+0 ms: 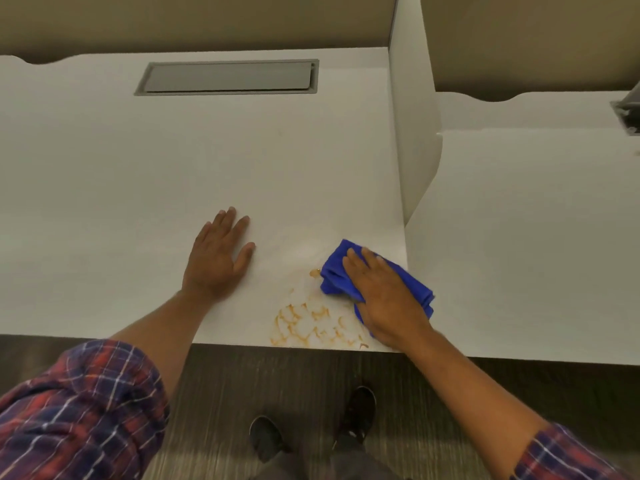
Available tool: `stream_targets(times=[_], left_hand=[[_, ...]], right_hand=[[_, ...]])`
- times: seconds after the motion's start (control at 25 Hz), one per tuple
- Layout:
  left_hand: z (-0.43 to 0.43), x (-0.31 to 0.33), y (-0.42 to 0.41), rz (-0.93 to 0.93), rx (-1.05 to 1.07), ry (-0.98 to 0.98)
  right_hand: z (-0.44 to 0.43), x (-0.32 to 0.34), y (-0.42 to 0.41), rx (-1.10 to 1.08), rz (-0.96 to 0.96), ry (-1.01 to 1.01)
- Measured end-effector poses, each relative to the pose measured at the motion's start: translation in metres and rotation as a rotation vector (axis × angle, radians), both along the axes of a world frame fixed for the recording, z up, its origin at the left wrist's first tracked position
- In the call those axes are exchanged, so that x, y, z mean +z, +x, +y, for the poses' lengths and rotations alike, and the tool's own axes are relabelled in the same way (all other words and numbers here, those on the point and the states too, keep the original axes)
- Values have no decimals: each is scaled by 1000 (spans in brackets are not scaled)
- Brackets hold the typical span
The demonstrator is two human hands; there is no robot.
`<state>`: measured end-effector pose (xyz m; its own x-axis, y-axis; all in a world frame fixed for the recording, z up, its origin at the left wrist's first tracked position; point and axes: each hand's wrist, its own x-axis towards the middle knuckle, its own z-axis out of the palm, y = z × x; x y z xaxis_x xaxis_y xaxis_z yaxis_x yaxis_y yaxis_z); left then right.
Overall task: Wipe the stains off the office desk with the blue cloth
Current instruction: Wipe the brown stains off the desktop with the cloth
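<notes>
Blue cloth (337,271) under right hand (388,299), beside stains (311,323) at desk (173,168) front edge.

The white flat bench (138,174) lies open toward 12 and 9 o'clock; an upright white divider panel (412,133) walls 3 o'clock.

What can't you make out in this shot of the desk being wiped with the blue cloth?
- Head view: the part of the blue cloth under the right hand, and any stain beneath both.
- Head view: the dark object at the right edge, cut off by the frame.
- Head view: what lies under the closed grey flap in the desk.
- Head view: desk surface under the flat left hand.
</notes>
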<state>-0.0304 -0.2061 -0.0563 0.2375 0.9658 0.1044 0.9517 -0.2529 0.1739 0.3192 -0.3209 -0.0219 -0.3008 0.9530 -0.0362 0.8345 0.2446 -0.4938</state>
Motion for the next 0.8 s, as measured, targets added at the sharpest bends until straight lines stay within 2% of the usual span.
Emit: stream_targets(times=[0.08, 0.28, 0.36, 0.56, 0.8], left_hand=[[0, 0, 0, -3, 6, 3], [0, -1, -1, -8, -1, 2], [0, -1, -1, -12, -2, -6], [0, 2, -1, -12, -5, -43], [-2, 9, 2, -16, -16, -76]], right_hand=[[10, -3, 2, 4, -18, 26], [111, 3, 9, -112, -55, -12], [125, 1, 11, -125, -44, -20], [93, -7, 9, -115, -67, 33], [30, -6, -2, -195, -67, 8]])
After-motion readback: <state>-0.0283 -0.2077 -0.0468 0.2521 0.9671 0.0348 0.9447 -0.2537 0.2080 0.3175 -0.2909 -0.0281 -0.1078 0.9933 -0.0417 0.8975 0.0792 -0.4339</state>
